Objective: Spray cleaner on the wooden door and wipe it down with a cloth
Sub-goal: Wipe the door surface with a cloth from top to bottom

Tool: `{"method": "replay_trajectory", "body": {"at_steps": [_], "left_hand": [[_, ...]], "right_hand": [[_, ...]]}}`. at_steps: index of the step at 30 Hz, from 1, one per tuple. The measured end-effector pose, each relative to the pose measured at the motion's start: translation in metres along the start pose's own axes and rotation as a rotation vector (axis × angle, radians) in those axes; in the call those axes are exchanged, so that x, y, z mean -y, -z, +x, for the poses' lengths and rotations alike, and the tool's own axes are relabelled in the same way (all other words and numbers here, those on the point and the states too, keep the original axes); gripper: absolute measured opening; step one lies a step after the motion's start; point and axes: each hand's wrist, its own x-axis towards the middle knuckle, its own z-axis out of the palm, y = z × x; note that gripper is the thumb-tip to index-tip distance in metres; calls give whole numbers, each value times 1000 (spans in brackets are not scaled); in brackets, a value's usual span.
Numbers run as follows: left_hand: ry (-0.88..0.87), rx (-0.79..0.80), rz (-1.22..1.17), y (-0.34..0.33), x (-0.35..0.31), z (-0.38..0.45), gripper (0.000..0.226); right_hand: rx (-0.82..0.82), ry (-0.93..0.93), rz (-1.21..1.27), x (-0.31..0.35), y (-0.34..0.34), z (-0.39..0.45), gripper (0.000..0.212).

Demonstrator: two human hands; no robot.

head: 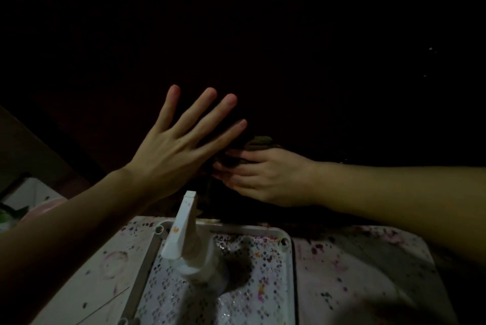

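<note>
The dark wooden door (289, 48) fills the upper view, almost black in the dim light. My left hand (181, 146) lies flat against it with fingers spread and straight. Just to its right, my right hand (263, 177) presses a dark greenish cloth (259, 142) onto the door, fingers pointing left over the cloth; most of the cloth is hidden under the hand. A white spray bottle (189, 248) stands upright below the hands, its nozzle pointing toward the door, with neither hand touching it.
The bottle stands in a white tray (285, 251) with a speckled patterned lining, on a stained pale surface (355, 272). A pink object (50, 205) and a white box (29, 192) sit at the far left.
</note>
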Motion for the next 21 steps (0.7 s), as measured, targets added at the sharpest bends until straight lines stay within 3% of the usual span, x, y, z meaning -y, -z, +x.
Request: {"method": "replay_trajectory", "body": {"at_steps": [3,8,10,13,15,18,21], "left_hand": [[7,-2,-22,2,-1,0,100],[-17,21,-22,5,-2,7,116],[-42,17,-25,4,-2,12,125],[-73,1,-48,2,-1,18,135],[-77,6,-49,3,-3,22,134],[-83,-17,-24,3,-7,27,117],[-71,-71,-12,3,-9,30,99]], "right_hand": [[-3,36,14,-8,5,-33,47],[264,90,13,9,-28,-147,53],[265,97,-42,11,-33,-163,57],[170,60,71,8,-17,-142,43],[61,75,76,4,-5,-96,50],[20,44,28,1,2,-31,48],[39,30,-1,-13,14,-21,50]]}}
